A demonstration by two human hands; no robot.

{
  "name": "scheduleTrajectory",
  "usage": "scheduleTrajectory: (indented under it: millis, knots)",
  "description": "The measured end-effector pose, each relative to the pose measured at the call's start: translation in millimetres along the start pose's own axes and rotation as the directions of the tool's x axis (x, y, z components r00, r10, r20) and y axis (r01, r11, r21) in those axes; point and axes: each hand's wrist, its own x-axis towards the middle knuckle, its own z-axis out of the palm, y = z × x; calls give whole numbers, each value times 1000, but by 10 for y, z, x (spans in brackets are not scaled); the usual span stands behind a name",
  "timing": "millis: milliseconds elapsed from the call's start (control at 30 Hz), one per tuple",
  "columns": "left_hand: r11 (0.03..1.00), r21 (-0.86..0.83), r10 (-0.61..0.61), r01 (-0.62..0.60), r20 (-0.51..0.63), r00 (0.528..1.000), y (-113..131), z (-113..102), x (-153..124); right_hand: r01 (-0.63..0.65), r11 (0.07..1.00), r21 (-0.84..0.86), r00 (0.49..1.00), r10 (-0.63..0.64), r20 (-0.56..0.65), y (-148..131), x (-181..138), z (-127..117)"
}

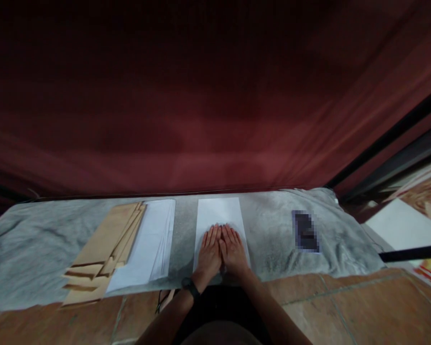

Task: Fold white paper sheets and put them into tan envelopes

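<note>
A white sheet of paper (pixel 218 209) lies on the grey cloth in front of me. My left hand (pixel 209 249) rests flat on it, fingers stretched out and pointing away from me. Beside it, touching or nearly so, my right hand (pixel 233 249) lies flat on the same paper with its fingers extended. Neither hand grips anything. To the left is a fanned stack of white paper (pixel 154 244), partly covered by several brown paper envelopes (pixel 106 235). A dark watch or band (pixel 191 288) is on my left wrist.
The grey cloth (pixel 273 230) covers a long, narrow surface. A dark pixelated rectangle (pixel 306 232) lies on it at the right. Behind hangs a dark red fabric wall (pixel 215 143). Brown floor tiles (pixel 309 306) show below, and black bars (pixel 391 134) stand at the right.
</note>
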Motion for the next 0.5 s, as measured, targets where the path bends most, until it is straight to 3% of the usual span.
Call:
scheduleTrajectory:
  millis: [167,500]
  knots:
    - [996,70,-49,47,33,998,-88,-104,-203,-35,997,-64,999,34,-12,53,-245,-113]
    - [983,96,-158,159,-22,987,-303,-202,-425,-115,983,-146,992,105,-75,275,-395,-258]
